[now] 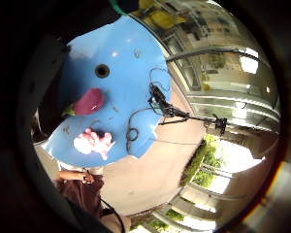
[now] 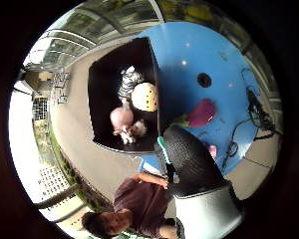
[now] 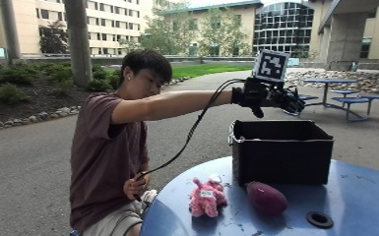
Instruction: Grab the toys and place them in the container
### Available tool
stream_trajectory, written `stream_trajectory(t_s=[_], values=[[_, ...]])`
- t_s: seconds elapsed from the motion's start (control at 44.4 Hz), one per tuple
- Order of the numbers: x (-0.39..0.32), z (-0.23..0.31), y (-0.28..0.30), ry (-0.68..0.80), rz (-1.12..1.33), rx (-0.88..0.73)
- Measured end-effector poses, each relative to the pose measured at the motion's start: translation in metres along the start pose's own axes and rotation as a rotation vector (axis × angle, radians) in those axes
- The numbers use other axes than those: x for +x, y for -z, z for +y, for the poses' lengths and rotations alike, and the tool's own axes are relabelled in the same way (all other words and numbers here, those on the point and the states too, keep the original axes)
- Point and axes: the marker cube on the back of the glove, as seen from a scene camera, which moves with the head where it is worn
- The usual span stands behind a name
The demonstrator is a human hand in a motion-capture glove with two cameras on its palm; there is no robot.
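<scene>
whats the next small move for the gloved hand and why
Probably bring the gloved right hand down from over the black container to the pink plush toy or purple toy: both lie on the blue table, and the hand looks empty.

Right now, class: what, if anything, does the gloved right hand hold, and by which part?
Nothing. The right hand hangs empty with fingers spread above the black container; the pink plush toy and purple toy lie on the table.

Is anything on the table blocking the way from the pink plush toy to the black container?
Nothing visible does. The pink plush toy and the purple toy lie side by side on the blue table in front of the black container, whose top is open. The gloved right hand hovers above it.
</scene>
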Motion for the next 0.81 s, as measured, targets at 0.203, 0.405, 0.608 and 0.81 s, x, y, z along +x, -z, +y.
stream_trajectory(t_s=[0.203, 0.405, 0.608, 0.81], values=[[0.038, -0.006, -0.105, 0.124, 0.043, -0.148], [0.040, -0.019, -0.221, 0.163, 0.022, -0.310], [0.031, -0.040, -0.288, 0.179, -0.023, -0.151], [0.021, -0.061, -0.287, 0.127, -0.160, 0.004]])
